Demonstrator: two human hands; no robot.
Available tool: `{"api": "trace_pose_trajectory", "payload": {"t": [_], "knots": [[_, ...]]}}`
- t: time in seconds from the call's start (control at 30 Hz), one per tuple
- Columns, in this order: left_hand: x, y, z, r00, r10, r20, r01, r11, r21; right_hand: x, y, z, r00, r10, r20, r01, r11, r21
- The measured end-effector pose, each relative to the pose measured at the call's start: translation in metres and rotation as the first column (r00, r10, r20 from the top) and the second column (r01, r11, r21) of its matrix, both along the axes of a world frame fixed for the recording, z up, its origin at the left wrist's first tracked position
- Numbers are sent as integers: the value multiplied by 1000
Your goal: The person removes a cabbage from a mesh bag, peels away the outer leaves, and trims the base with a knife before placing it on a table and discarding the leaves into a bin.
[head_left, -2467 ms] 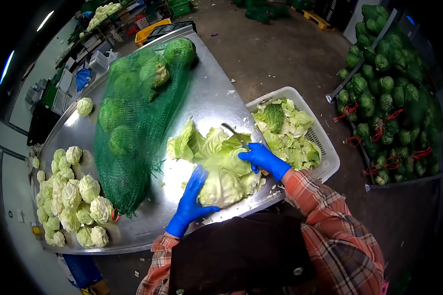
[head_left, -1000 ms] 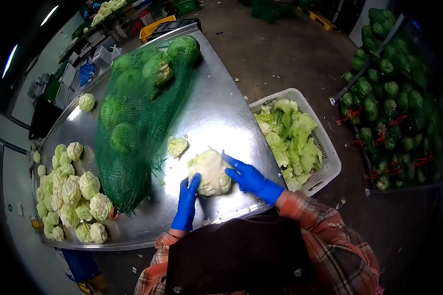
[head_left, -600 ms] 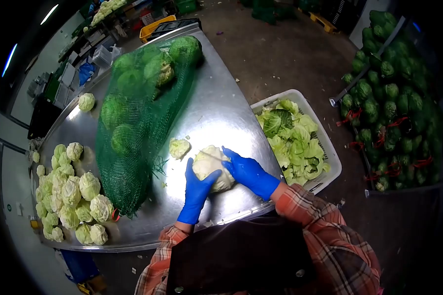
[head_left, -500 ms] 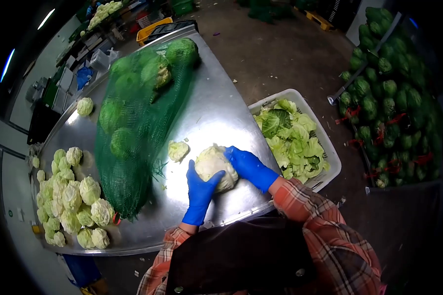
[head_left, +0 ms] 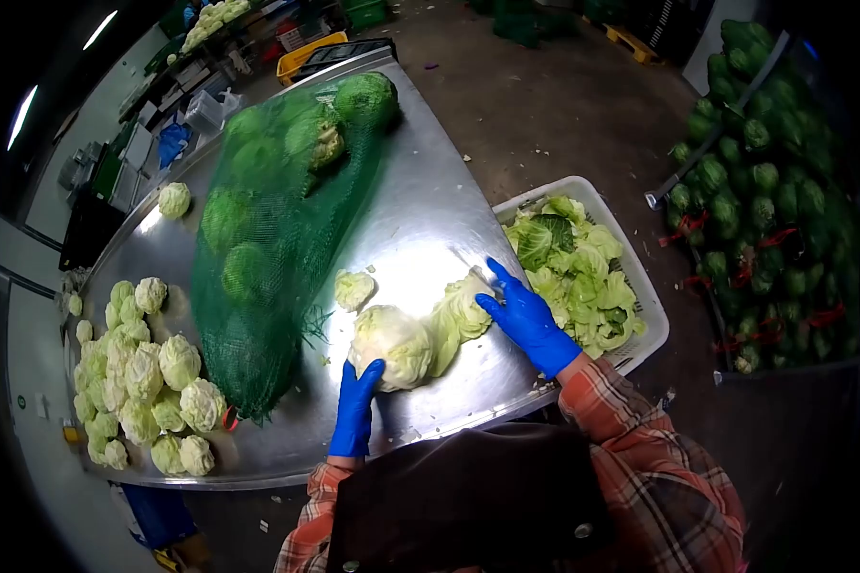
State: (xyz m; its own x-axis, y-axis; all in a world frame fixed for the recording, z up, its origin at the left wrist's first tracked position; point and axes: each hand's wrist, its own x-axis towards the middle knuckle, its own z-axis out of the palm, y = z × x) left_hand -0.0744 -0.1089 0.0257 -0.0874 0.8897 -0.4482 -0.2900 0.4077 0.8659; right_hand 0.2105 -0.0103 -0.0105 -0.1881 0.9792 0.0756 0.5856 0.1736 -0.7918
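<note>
A pale, partly stripped cabbage [head_left: 392,346] rests on the metal table, with my left hand [head_left: 356,406] gripping its lower left side. A light green cabbage leaf [head_left: 462,310] stretches away from the cabbage's right side. My right hand [head_left: 530,325] has the leaf's far end between thumb and fingers; the exact grip is partly hidden. Both hands wear blue gloves. Just above the cabbage lies a small pale cabbage piece [head_left: 354,289]. Further left, a green mesh bag [head_left: 277,277] holds several green cabbages.
Several trimmed cabbages [head_left: 143,372] are heaped at the table's left side, and a single one [head_left: 174,201] sits farther back. Beyond the right table edge stands a white crate [head_left: 648,301] of loose leaves. Filled green mesh bags [head_left: 764,201] are stacked at far right.
My right hand has moved right, away from the cabbage, drawing a leaf out from it. The cabbage has shifted left and slightly down, with my left hand staying on it.
</note>
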Motion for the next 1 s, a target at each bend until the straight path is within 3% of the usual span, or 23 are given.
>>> {"api": "trace_pose_trajectory", "payload": {"t": [0.07, 0.13, 0.17, 0.2, 0.23, 0.37, 0.4, 0.43, 0.47, 0.5, 0.57, 0.6, 0.63, 0.7, 0.73, 0.83, 0.97, 1.0], "knots": [[9, 10, 8, 995, -64, -80, 69, 995, 66, -19, -8, 66, 985, 171, -15, -172, 975, -142], [20, 19, 13, 969, -122, -213, 136, 989, 51, -42, -13, 75, 922, 387, -12, -378, 895, -237], [23, 20, 15, 949, -150, -278, 167, 985, 40, -52, -15, 58, 896, 444, -30, -445, 895, -41], [14, 23, -17, 890, -141, -434, 193, 978, 80, -57, -17, 55, 888, 458, 42, -458, 889, -25], [19, 24, -11, 892, -164, -422, 216, 974, 76, -62, -17, 52, 875, 470, 111, -472, 882, -11], [34, 22, -7, 804, -139, -578, 217, 974, 68, -66, 4, 25, 905, 426, 25, -414, 892, -183], [38, 20, -2, 719, -147, -679, 269, 960, 77, -61, 11, 37, 918, 321, -234, -385, 865, -322], [42, 19, 1, 625, -145, -767, 323, 943, 85, -48, 24, 46, 921, 387, -43, -381, 876, -296], [45, 18, 2, 505, -158, -849, 390, 919, 61, -42, 24, 38, 928, 357, -106, -372, 883, -285], [42, 19, -4, 606, -172, -777, 404, 908, 114, -39, 22, 30, 930, 325, -171, -362, 891, -274], [27, 24, -24, 778, -200, -596, 397, 891, 219, -41, 5, 49, 892, 449, 47, -423, 867, -264], [24, 27, -20, 816, -230, -531, 390, 896, 212, -43, -6, 47, 878, 466, 108, -456, 883, -106], [20, 25, -15, 833, -274, -480, 405, 894, 193, -44, -7, 43, 893, 450, -28, -448, 878, -166], [14, 21, -1, 800, -322, -506, 462, 869, 178, -45, 2, 34, 883, 374, -285, -449, 850, -275], [12, 22, -2, 783, -331, -527, 482, 858, 177, -44, 4, 36, 883, 384, -269, -443, 871, -213], [7, 27, -4, 733, -360, -578, 553, 810, 196, -41, 11, 37, 902, 356, -243, -420, 853, -311], [6, 20, 3, 694, -392, -604, 613, 761, 210, -22, 18, 43, 879, -24, -476, -318, 715, -622], [4, 18, 4, 661, -379, -648, 636, 741, 216, -22, 15, 40, 871, -58, -489, -302, 722, -622]]}}
